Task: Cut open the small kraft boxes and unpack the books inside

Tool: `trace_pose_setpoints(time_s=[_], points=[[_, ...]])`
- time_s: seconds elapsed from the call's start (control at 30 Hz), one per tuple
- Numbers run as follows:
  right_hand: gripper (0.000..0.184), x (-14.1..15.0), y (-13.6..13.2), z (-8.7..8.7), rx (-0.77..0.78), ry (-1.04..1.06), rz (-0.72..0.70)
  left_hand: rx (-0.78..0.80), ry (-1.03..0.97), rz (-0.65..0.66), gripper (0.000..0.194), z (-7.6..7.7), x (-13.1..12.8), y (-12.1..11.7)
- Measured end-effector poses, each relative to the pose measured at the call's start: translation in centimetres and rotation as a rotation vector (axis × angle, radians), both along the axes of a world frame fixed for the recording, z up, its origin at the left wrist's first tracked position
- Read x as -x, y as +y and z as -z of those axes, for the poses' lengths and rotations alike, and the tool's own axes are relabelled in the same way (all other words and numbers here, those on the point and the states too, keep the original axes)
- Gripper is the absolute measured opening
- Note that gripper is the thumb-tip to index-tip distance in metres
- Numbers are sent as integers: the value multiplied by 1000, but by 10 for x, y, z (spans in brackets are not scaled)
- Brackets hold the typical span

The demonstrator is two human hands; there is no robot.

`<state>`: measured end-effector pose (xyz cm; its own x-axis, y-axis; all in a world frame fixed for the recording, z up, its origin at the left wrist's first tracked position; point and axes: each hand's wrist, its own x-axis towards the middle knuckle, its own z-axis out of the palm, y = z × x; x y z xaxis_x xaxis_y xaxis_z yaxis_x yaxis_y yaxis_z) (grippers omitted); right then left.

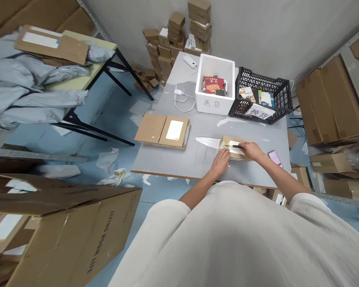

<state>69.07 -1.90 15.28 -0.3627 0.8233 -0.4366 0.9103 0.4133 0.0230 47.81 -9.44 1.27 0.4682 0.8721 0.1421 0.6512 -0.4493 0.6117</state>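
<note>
A taped cardboard parcel (pixel 241 155) with a white label lies on the grey table, near its front edge. My left hand (pixel 221 162) grips the parcel's near left corner, its fingers over the top. My right hand (pixel 251 150) is closed round a slim black and yellow box cutter (pixel 237 146), which points left across the parcel's top. The cutter's tip is too small to make out. A strip of white paper (pixel 208 142) sticks out to the left of the parcel. Right of my right hand lies a phone (pixel 275 159) with its screen lit.
An opened cardboard mailer (pixel 163 131) lies on the table's left. Behind stand a white foam box (pixel 215 105) and a black crate (pixel 237 107), both with books inside. A white cable (pixel 184 104) curls nearby. A big carton (pixel 86 235) is at lower left; paper scraps litter the floor.
</note>
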Motion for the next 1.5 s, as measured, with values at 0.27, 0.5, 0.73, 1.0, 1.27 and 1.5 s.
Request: trace_pose_setpoints(time_s=[0.27, 0.5, 0.73, 1.0, 1.27, 1.5], points=[[32, -19, -2, 1, -1, -19, 13, -4, 38, -66, 72, 0, -8, -3], [32, -38, -6, -3, -8, -43, 29, -1, 90, -111, 69, -4, -16, -4], [36, -86, -19, 2, -23, -69, 44, -9, 125, -135, 70, -7, -20, -7], [31, -152, -32, -1, -27, -51, 137, 6, 179, -176, 65, -12, -25, -6], [31, -190, -52, 12, -30, 107, 240, 35, 262, -283, 55, -24, -41, 2], [34, -210, -66, 38, -23, 369, 406, 41, 335, -28, 59, -32, -74, 35]])
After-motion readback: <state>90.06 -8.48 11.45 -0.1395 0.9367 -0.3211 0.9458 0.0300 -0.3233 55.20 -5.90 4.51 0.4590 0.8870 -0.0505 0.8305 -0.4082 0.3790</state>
